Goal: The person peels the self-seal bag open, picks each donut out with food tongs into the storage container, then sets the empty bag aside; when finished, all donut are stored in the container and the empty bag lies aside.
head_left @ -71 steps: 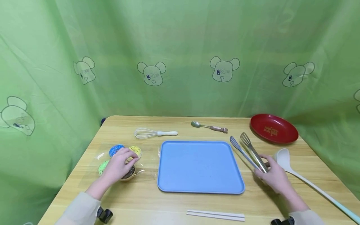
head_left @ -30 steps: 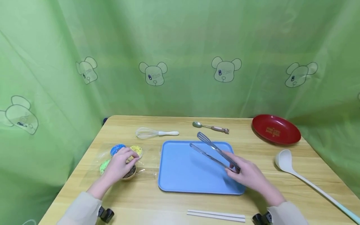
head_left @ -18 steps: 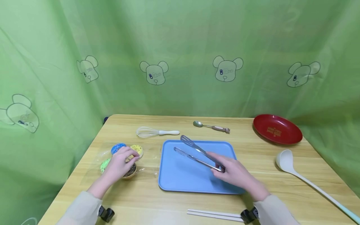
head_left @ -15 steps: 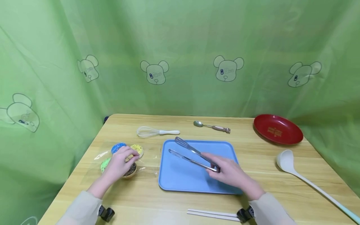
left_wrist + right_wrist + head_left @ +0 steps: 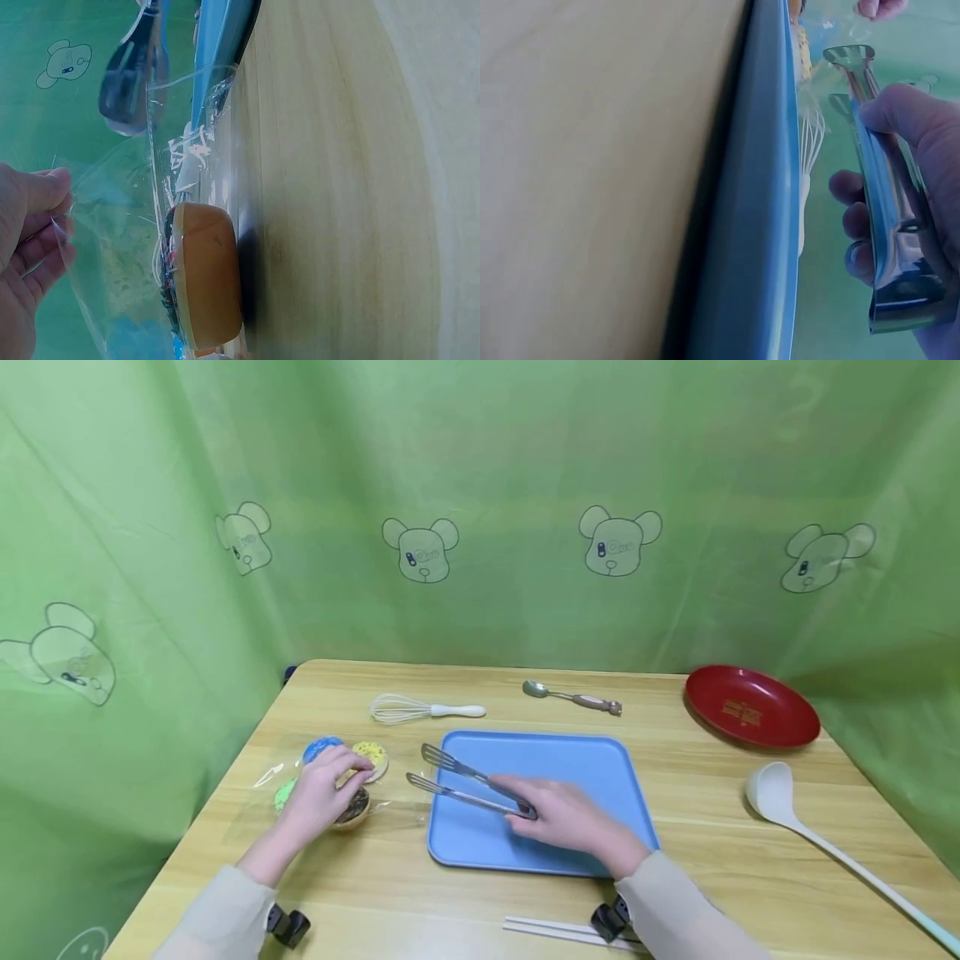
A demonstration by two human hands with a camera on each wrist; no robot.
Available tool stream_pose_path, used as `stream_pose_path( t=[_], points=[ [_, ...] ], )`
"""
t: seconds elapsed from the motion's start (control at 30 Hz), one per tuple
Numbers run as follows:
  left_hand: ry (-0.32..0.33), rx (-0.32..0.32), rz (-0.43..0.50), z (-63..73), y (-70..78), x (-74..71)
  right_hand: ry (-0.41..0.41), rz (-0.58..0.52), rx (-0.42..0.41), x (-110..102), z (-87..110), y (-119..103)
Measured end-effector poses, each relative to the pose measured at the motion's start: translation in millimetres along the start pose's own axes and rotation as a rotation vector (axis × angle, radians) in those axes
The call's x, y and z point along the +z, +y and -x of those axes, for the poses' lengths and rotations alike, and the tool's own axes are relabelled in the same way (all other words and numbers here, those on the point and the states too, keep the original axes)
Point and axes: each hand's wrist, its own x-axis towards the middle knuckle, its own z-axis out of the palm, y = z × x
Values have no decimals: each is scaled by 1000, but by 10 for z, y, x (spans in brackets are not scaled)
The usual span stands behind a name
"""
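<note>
Tongs: Held above the blue tray, with tips apart and, in the head view, past the left rim. Could twist if gripped unevenly, or close short of a cake if squeezed too early.
Plastic film: Lifted at the edge, on the left of the desk. Might snag on the tong tips if met low, or droop back if pinched too lightly.
Cakes: 4, grouped under or inside the film; cannot tell which. Topped in blue, yellow, green and dark brown. Might be knocked into each other by a sideways sweep, being packed so close.
Chopsticks: 2, lying beneath the right wrist in the head view. Could be nudged by a dipping forearm; cannot tell whether touched now.
Right hand: Reaching in over the tray from the right, angled toward the cakes, with thumb and fingers wrapped around the tongs on opposite sides.
Left hand: Stretched forward over the cakes from the near left, with fingers and thumb pinching the film's edge.
</note>
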Motion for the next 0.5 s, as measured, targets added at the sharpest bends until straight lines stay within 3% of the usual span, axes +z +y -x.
stream_pose_path(
  t=[0.3, 0.5],
  points=[
    [10, 24, -9, -9, 10, -4, -94, -45, 10, 124, -247, -108],
    [12, 44, -24, -5, 9, 14, -91, -82, 15, 184, -425, -157]
  ],
)
